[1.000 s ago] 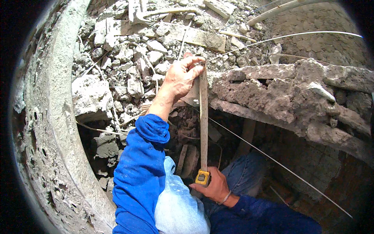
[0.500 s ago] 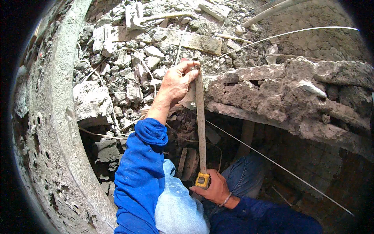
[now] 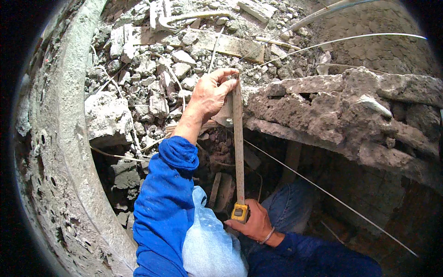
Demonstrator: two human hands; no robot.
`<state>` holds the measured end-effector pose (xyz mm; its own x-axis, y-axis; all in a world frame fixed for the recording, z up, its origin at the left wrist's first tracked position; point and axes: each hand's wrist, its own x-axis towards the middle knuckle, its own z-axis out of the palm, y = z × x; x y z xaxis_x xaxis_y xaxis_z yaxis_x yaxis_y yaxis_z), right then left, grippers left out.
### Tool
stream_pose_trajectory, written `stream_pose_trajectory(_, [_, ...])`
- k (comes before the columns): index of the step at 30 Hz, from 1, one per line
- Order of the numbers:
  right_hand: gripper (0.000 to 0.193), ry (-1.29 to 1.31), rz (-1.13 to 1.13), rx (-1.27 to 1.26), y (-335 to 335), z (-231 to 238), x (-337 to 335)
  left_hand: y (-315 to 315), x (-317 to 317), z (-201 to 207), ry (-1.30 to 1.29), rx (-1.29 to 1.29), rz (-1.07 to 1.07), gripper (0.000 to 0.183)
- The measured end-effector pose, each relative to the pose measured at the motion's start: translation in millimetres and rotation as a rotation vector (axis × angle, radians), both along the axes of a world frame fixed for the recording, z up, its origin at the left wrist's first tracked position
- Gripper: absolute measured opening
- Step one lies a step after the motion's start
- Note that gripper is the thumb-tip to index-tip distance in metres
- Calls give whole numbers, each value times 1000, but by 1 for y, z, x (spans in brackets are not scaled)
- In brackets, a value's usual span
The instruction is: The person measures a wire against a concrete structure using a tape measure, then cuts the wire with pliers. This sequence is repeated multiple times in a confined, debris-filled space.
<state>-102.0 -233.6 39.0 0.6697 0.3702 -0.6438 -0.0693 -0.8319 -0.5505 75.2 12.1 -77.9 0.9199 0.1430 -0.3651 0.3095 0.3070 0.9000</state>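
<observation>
A yellow tape measure [image 3: 239, 213] has its blade [image 3: 238, 143] drawn out in a nearly straight line across the middle of the view. My left hand [image 3: 210, 96] pinches the far end of the blade, close to the broken masonry ledge [image 3: 318, 106]. The tape's case sits in my right hand [image 3: 256, 219], with the fingers wrapped round its right side and the thumb beneath it. Under the blade lies a dark hollow with bricks [image 3: 222, 190] and rubble in it.
Grey rubble [image 3: 157, 83] with a hammer-like tool [image 3: 189, 19] and a wooden board [image 3: 226, 46] spreads beyond my left hand. A thick rough concrete rim [image 3: 76, 115] curves along the left. A thin taut line [image 3: 323, 191] slants across the dark hollow at right.
Both hands keep their hold on the tape measure, and its blade stays about equally long. The whole view has shifted only slightly.
</observation>
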Motion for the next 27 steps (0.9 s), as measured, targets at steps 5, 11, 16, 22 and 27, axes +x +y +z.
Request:
stream_pose_trajectory(5, [60,-3,-17,20,1,-1,-1,-4,1,1,-62,2,64,24])
stream_pose_trajectory(11, [60,-6,-2,11,3,-2,0,-2,1,3,-48,-7,45,24])
stream_pose_trajectory(16, [60,16,-23,16,2,-3,0,-1,0,3,-32,19,19,24])
stream_pose_trajectory(22, [62,32,13,-5,1,-5,1,-3,0,-2,-73,32,41,24])
stream_pose_trajectory(27, [60,29,-7,20,2,-6,0,-3,0,-1,-51,0,49,25])
